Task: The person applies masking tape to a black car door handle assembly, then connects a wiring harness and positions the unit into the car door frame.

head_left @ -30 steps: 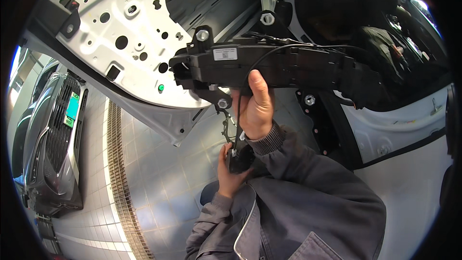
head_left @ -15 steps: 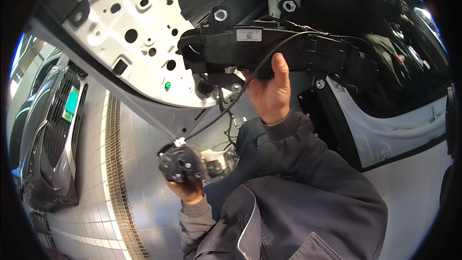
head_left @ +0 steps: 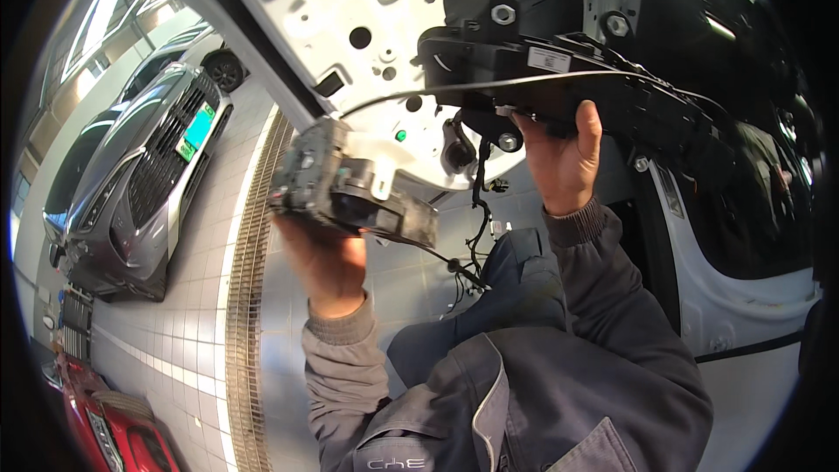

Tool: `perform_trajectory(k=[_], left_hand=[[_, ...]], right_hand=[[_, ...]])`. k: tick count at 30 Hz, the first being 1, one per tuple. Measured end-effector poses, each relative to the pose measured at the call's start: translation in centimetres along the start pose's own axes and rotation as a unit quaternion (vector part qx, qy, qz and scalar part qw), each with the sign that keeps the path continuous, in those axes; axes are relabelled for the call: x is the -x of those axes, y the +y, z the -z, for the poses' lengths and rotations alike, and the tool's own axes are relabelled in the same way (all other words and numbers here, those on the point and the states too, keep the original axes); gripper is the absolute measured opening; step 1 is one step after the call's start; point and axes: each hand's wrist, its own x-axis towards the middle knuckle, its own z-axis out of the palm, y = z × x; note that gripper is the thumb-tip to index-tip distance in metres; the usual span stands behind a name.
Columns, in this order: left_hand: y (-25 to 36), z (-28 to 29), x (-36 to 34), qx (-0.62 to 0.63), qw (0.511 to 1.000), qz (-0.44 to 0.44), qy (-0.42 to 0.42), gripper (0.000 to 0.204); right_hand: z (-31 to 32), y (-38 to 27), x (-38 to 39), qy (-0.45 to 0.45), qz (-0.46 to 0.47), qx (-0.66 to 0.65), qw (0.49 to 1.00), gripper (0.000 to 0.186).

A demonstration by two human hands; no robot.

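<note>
My left hand [head_left: 319, 267] grips a door latch [head_left: 310, 170], a black block with a pale translucent part and a dark housing on its right side. It is raised in front of the bare door frame. A black cable [head_left: 489, 84] runs from the latch across to a long black plastic mechanism [head_left: 489, 65]. That mechanism carries a small white label [head_left: 549, 59] and mounting ears with metal nuts. My right hand [head_left: 564, 162] holds it from below, thumb up on the near side; its other fingers are hidden behind it.
The white door frame [head_left: 336, 17], full of holes, stands behind. Below it hangs a black wiring harness [head_left: 478, 197]. A white car body edge [head_left: 699, 271] curves at the right. A floor grate [head_left: 249, 323], a grey car [head_left: 149, 175] and a red car [head_left: 109, 424] are to the left.
My left hand has lifted the latch up towards the door frame and turned it, showing its side. The cable is now flatter. The view has shifted left; my right hand keeps its hold.
</note>
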Motion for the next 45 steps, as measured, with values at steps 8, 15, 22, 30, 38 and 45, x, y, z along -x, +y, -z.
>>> perform_trajectory(k=[8, 15, 22, 30, 38, 45], left_hand=[[1.3, -4.9, -0.7, 0.143, 0.986, 0.065, 0.062, 0.058], [-6.2, -4.8, 1.7, 0.314, 0.939, 0.122, 0.068, 0.052], [-12.5, -5.0, 7.8, 0.289, 0.940, 0.172, 0.050, 0.055], [-17.0, -4.9, 9.4, 0.331, 0.911, 0.246, 0.006, 0.051], [-18.4, -4.7, 10.3, 0.432, 0.834, 0.341, 0.030, 0.026], [-20.0, -1.5, 15.2, 0.529, 0.760, 0.377, 0.012, 0.038]], right_hand=[[-1.2, -0.7, -3.2, -0.024, -0.019, -0.050, 0.998, 0.047], [-1.3, 0.3, -3.0, -0.009, -0.086, -0.037, 0.996, 0.042], [0.9, -0.3, -2.1, 0.001, -0.117, -0.028, 0.993, 0.041], [4.6, -4.4, -2.9, -0.040, -0.114, -0.020, 0.992, 0.053], [7.2, -5.4, -2.1, -0.033, -0.137, -0.066, 0.988, 0.055], [7.8, -4.5, 6.8, 0.007, -0.012, -0.042, 0.999, 0.067]])
